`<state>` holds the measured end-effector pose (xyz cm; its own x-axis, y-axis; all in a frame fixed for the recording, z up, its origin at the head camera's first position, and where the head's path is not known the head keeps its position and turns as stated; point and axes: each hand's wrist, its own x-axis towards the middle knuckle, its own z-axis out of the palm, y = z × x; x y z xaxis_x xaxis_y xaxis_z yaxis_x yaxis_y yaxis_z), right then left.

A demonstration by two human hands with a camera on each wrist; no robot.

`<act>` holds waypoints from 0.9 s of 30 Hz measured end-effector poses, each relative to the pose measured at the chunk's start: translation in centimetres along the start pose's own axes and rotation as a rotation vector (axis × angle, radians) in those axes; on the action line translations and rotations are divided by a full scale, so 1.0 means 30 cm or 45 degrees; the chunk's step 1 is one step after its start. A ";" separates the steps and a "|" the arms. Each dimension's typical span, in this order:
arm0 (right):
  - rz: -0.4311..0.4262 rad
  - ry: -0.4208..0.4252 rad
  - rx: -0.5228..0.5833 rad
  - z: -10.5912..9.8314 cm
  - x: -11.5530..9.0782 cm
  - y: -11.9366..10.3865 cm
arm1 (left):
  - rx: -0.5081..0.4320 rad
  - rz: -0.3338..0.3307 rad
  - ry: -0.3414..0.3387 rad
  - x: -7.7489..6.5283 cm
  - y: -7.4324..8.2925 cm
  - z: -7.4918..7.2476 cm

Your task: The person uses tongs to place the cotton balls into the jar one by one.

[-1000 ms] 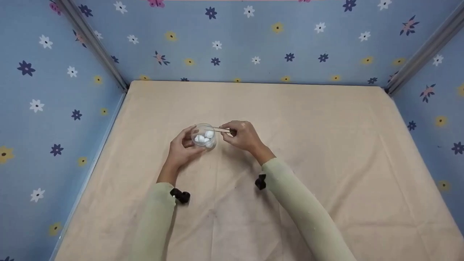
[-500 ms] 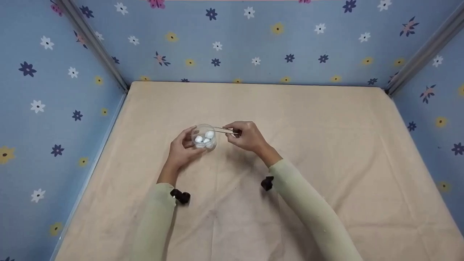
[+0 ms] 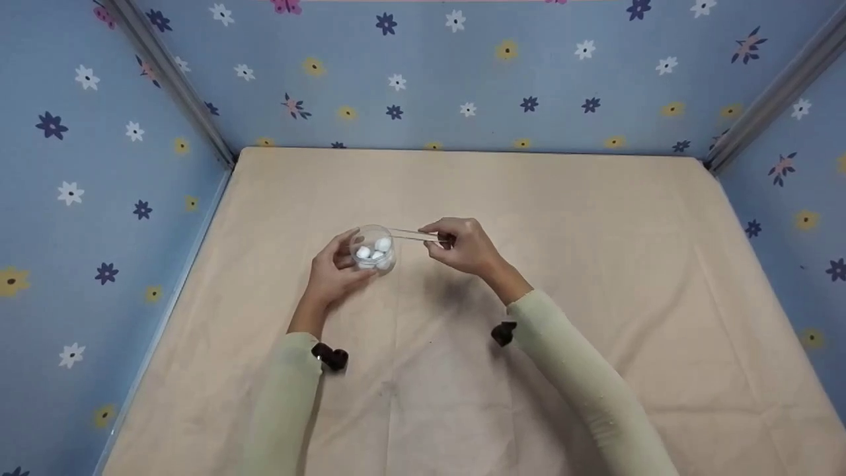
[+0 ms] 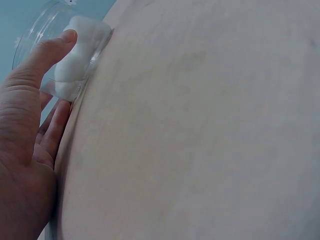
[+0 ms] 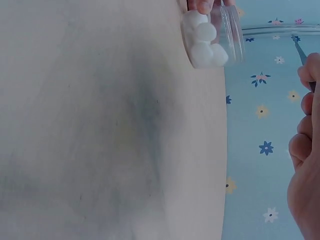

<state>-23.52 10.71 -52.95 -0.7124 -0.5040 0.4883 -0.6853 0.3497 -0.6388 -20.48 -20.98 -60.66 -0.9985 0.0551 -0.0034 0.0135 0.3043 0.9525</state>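
Observation:
A clear round jar holding several white cotton balls stands on the cloth, left of the middle in the head view. My left hand grips it from the left, thumb on the near side and fingers on the far side. Tweezers are pinched in my right hand, prongs pointing left and spread apart. Their tips are by the jar's right rim, and no cotton ball shows between them. In the right wrist view the tweezers appear above the level of the jar's mouth.
A beige cloth with creases covers the table. Blue flowered panels rise at the back and both sides, with grey metal posts at the corners. A small black wrist camera sits on each sleeve.
My right hand has drawn back to the right with the tweezers, whose tips moved from over the jar to its right rim. The left hand and the jar have stayed in place.

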 end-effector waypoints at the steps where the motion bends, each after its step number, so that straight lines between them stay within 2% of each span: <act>1: -0.008 0.002 -0.001 -0.004 -0.003 0.001 | -0.003 -0.002 -0.001 -0.001 0.000 -0.001; 17: -0.073 0.022 -0.080 -0.104 -0.082 0.029 | -0.027 0.038 0.007 -0.001 -0.007 -0.006; 22: -0.052 0.033 -0.093 -0.141 -0.120 0.044 | -0.027 0.035 0.003 0.002 -0.007 -0.002; 27: -0.025 0.001 -0.147 -0.175 -0.155 0.060 | -0.025 0.039 0.008 0.003 -0.004 0.000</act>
<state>-22.25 17.84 -53.24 -0.6989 -0.5111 0.5003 -0.7118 0.4287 -0.5564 -20.57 -20.99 -60.77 -0.9979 0.0582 0.0280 0.0434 0.2836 0.9580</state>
